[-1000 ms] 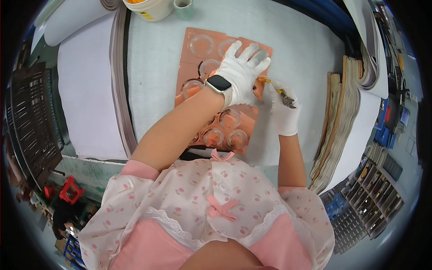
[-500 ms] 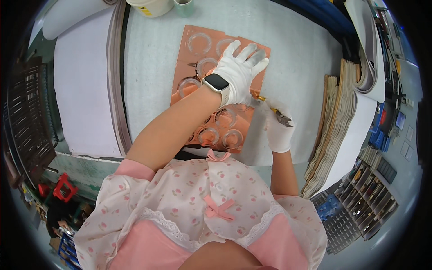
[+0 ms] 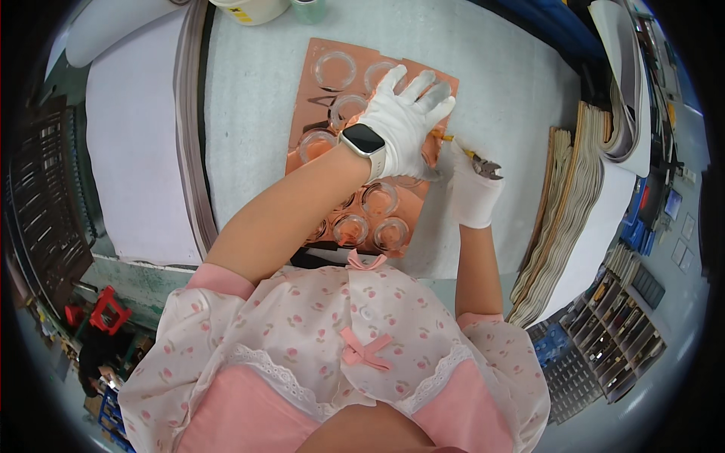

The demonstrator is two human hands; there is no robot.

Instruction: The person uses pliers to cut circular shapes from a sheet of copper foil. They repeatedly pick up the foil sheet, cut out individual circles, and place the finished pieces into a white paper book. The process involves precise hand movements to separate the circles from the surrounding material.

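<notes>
A thin copper-coloured sheet [image 3: 303, 113] with several round, glossy ring shapes [image 3: 318, 80] lies on the pale tabletop. My left hand [image 3: 400, 124], in a white glove, presses flat on its upper right part with fingers spread, hiding some rings. In my right hand [image 3: 474, 198], also white-gloved, is a pair of pliers [image 3: 485, 167]. The metal jaws stick out beyond the hand, away from the sheet. A yellow handle end reaches the sheet's right edge beside my left hand. Part of the pliers is hidden by the glove.
A stack of large white sheets [image 3: 140, 143] stands left, and layered paper bundles [image 3: 563, 196] on the right. At the far edge are a white tub [image 3: 253, 10] and a green cup [image 3: 308, 10]. A dark-clothed person [image 3: 98, 355] appears at the lower left, beyond the table.
My right hand and the pliers have moved farther from me and slightly right, along the sheet's right edge. The left hand stays nearly in place on the sheet.
</notes>
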